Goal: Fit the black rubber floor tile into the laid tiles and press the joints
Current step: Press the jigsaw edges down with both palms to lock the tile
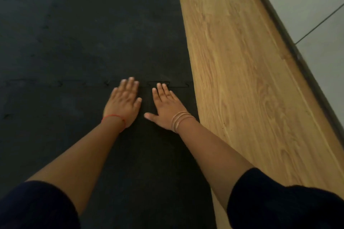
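Dark sleeves [279, 201] pushed up past the elbows sit closest to my view, and bare forearms run forward from them onto the black rubber tile [141, 154] I am fitting. It lies flat under both arms, at the right-hand edge of the laid tiles [74, 33], its right side running along the wood-grain floor [242, 80].

I judge the fitting done and the pressing in hand: the tile's far edge already meets the row ahead along a toothed joint [158, 82] that crosses the view. Both hands lie palm down with fingers spread, gripping nothing. My left hand [123, 101] has its fingertips right on the joint; my right hand [164, 105] stops just short of it, near one tab whose outline looks slightly proud. Next I would lean weight there, then work along toward the tile's corner.

Beyond the wood runs a dark strip [290, 42] and a pale wall [307, 2]. A red thread [113, 116] circles the left wrist, thin bangles [179, 120] the right.
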The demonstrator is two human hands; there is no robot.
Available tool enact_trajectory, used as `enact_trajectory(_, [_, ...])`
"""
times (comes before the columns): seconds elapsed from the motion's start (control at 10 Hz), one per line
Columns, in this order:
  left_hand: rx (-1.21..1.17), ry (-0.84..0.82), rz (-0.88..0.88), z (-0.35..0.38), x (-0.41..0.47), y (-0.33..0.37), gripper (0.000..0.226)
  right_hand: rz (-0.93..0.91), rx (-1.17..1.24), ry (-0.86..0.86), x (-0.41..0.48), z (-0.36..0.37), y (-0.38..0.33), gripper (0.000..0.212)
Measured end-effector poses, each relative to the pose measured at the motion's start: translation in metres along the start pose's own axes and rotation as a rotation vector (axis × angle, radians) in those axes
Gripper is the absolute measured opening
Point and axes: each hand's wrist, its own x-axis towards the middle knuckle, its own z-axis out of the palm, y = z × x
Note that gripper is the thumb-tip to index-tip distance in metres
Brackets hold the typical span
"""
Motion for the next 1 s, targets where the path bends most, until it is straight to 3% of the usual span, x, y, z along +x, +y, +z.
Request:
enact_trajectory(0.1, [-0.005,0.056,-0.129,0.0,-0.014,-0.028,0.061,0.066,0.006,-0.102,0.01,-0.004,-0.014,0.116])
enact_trajectory(0.4, [-0.005,0.093,-0.12,0.008,-0.011,-0.031,0.058,0.104,-0.031,-0.183,0.015,-0.011,-0.014,0.123])
enact_trajectory(0.5, [0.034,0.003,-0.085,0.004,-0.009,-0.032,0.061,0.125,-0.047,-0.216,0.015,-0.014,-0.018,0.123])
enact_trajectory(0.6, [0.049,-0.217,-0.117,-0.018,-0.001,-0.03,0.067,0.159,-0.021,-0.227,0.014,-0.019,-0.022,0.121])
enact_trajectory(0.7, [0.028,-0.158,-0.041,-0.033,-0.013,-0.006,0.063,0.176,0.031,-0.066,-0.007,-0.012,-0.031,0.112])
enact_trajectory(0.8, [-0.177,0.207,0.116,-0.029,-0.07,0.031,0.054,0.163,0.14,0.161,-0.056,-0.005,-0.042,0.095])
enact_trajectory(0.9, [-0.182,0.289,0.151,-0.057,-0.088,0.041,0.051,0.133,0.26,0.512,-0.101,-0.043,-0.047,0.076])
enact_trajectory(1.0, [-0.188,0.49,0.219,-0.145,-0.067,0.067,0.05,-0.063,0.478,1.126,-0.151,-0.143,-0.061,0.049])
